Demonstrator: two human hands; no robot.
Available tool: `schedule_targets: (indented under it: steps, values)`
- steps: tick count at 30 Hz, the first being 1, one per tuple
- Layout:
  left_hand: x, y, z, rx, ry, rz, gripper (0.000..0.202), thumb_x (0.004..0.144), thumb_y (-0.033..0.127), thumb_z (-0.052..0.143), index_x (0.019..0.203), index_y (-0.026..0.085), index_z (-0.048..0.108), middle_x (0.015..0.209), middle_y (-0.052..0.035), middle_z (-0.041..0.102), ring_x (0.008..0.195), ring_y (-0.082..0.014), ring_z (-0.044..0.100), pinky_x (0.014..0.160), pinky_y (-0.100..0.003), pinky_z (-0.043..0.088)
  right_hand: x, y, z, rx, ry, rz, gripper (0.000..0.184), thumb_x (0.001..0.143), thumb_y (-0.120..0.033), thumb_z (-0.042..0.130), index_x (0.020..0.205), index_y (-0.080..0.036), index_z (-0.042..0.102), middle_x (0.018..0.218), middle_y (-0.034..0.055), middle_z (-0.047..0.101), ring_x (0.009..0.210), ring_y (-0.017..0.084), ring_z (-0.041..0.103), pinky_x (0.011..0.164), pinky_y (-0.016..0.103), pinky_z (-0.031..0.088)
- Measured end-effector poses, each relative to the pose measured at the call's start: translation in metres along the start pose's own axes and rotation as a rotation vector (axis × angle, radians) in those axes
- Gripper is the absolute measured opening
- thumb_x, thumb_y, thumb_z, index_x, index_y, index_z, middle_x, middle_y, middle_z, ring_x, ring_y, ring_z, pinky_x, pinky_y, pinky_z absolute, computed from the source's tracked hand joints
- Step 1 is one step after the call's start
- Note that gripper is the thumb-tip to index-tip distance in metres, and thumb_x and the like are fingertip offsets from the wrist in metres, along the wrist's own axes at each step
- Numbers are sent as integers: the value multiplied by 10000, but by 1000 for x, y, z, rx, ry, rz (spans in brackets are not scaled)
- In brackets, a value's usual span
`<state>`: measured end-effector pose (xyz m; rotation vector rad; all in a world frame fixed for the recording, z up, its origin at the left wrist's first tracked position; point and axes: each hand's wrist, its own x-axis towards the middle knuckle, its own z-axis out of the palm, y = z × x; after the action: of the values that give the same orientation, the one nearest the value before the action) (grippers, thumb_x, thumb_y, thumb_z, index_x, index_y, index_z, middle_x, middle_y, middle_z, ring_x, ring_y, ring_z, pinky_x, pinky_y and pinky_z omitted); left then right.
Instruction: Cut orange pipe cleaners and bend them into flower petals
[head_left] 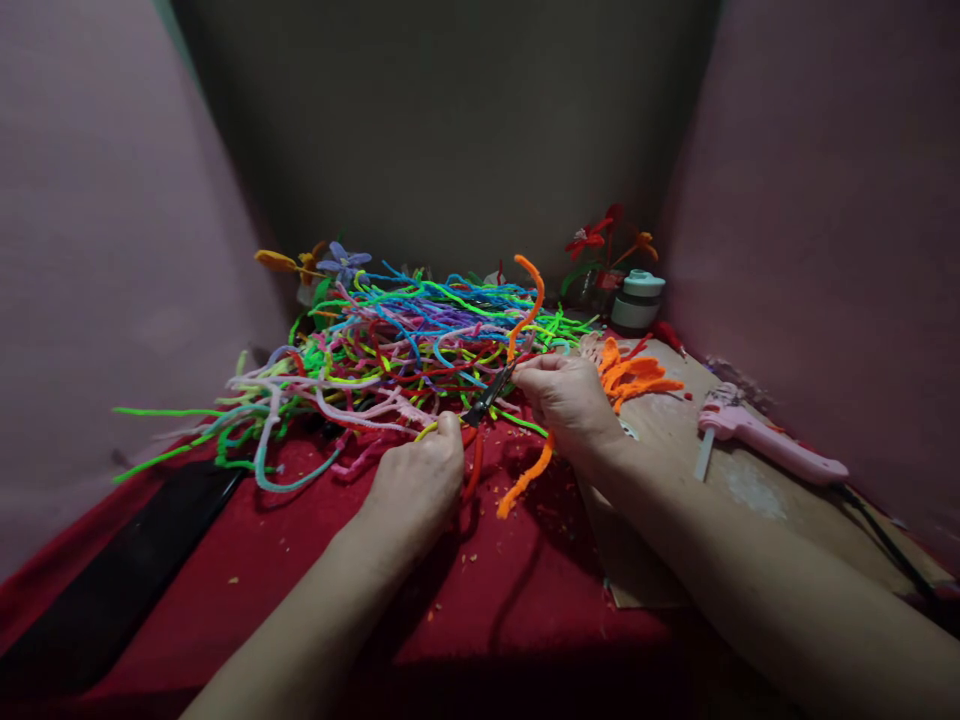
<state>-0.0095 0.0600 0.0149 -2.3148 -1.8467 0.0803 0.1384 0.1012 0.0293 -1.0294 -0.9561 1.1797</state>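
Note:
My left hand [427, 465] is closed around the handles of dark-jawed pliers [487, 398]; yellow and red show by its fingers. The jaws point up and right, meeting the fingertips of my right hand [566, 400]. Pinched in my right hand is an orange pipe cleaner [534, 290], its curved upper end standing above the fingers. Another orange length [525, 485] hangs below that hand. Whether the jaws grip the stem is hard to make out. Behind both hands lies a big tangled heap of coloured pipe cleaners [420, 330].
Right of my hands, a board [660, 450] bears orange looped petals [637, 378] and a pink glue gun [780, 445]. A lidded jar [637, 300] and red flowers [592, 240] stand behind. A black strip [127, 570] lies left on the red cloth [300, 600].

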Motion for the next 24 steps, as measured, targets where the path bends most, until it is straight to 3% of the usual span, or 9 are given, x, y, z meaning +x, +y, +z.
schedule_targets:
  steps: [9,21,24]
  values:
    - [4,-4,5,35,19,-13,277,848,61,205,1003,117,428,880,-148,638,757,-275,676,583,-328,493,3,3,-1,-17,-11,-31,39,551,-139,581,537,-136,545,343,-99,370,313,12,259,357,177,217]
    - [0,-4,6,52,151,46,293,818,29,200,928,126,454,733,-140,630,638,-283,669,503,-326,471,5,4,-3,-194,27,-143,33,554,-158,573,540,-129,574,415,-64,452,373,36,331,388,193,253]
    - [3,-10,7,-14,119,-28,239,849,101,244,969,129,449,676,-130,634,631,-303,665,515,-337,457,9,6,-6,-236,31,-204,34,557,-160,584,547,-127,586,437,-51,479,412,52,388,413,197,292]
